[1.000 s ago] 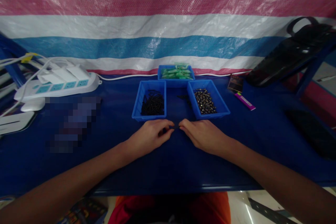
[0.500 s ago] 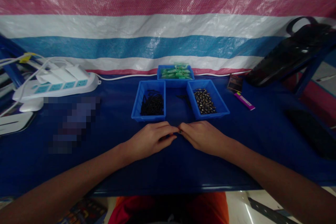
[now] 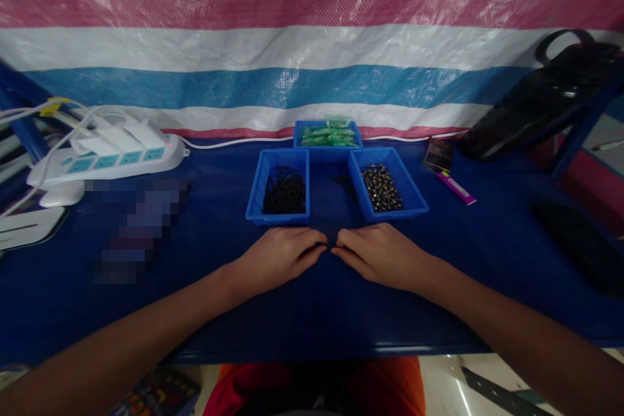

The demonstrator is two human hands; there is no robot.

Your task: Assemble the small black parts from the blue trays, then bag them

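My left hand [image 3: 279, 255] and my right hand [image 3: 381, 253] rest knuckles-up on the blue table [image 3: 312, 312], fingertips almost meeting in the middle. Both have their fingers drawn together in a pinch; whatever is between them is too small and dark to make out. Just beyond the hands stand three blue bins: the left bin [image 3: 254, 198] holds black screws [image 3: 285, 192], the right bin [image 3: 414, 198] holds shiny metal pieces [image 3: 383, 187], and the back bin [image 3: 326, 153] holds green plastic pieces [image 3: 327, 136]. A few dark bits [image 3: 341, 180] lie loose between the bins.
A white power strip [image 3: 112, 157] with plugs and cables sits at the far left. A purple lighter [image 3: 455, 187] and a small dark box [image 3: 437, 155] lie right of the bins. A black bag [image 3: 541, 104] leans at the back right. A striped tarp [image 3: 312, 45] hangs behind.
The fingertips of both hands have shifted slightly nearer to me and parted a little; the small dark bit seen between them earlier no longer shows.
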